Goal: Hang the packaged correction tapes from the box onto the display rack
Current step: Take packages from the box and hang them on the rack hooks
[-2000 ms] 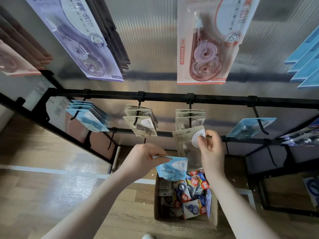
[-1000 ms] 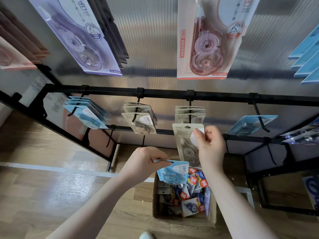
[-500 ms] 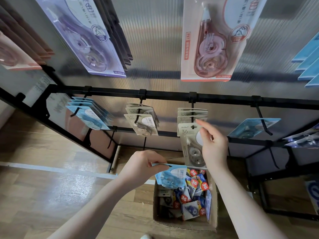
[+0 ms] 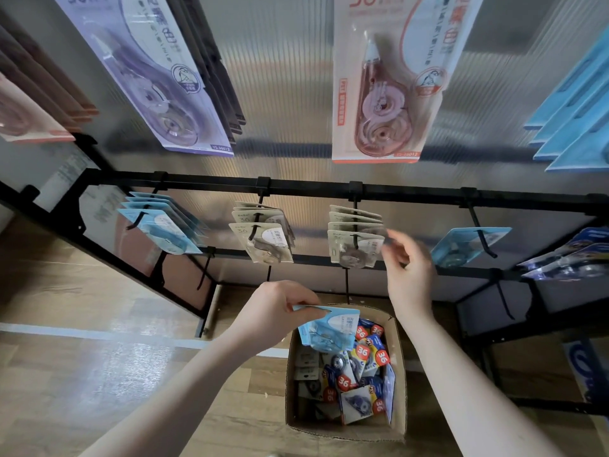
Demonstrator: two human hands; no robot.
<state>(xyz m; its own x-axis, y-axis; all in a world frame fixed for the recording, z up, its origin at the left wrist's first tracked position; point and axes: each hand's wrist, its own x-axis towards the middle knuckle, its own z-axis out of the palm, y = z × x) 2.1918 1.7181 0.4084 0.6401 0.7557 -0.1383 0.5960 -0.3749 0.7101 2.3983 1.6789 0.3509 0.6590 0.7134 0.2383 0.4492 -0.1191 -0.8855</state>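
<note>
Blue pack [image 4: 329,329], beige packs [image 4: 356,247], black rack [image 4: 306,190].

Red round stickers [image 4: 362,350] on packs in the cardboard box [image 4: 399,374] read "36"; beige hanging cards [image 4: 260,240] read "36"; pink pack [image 4: 384,77] bottom reads "YS-36012".

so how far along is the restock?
Done: beige packs hang on the third hook, others on neighbouring hooks of the rack. In hand: the left hand holds a blue pack over the box; the right hand, empty, is beside the beige stack. Left: that blue pack, plus many packs visible in the box.
</note>
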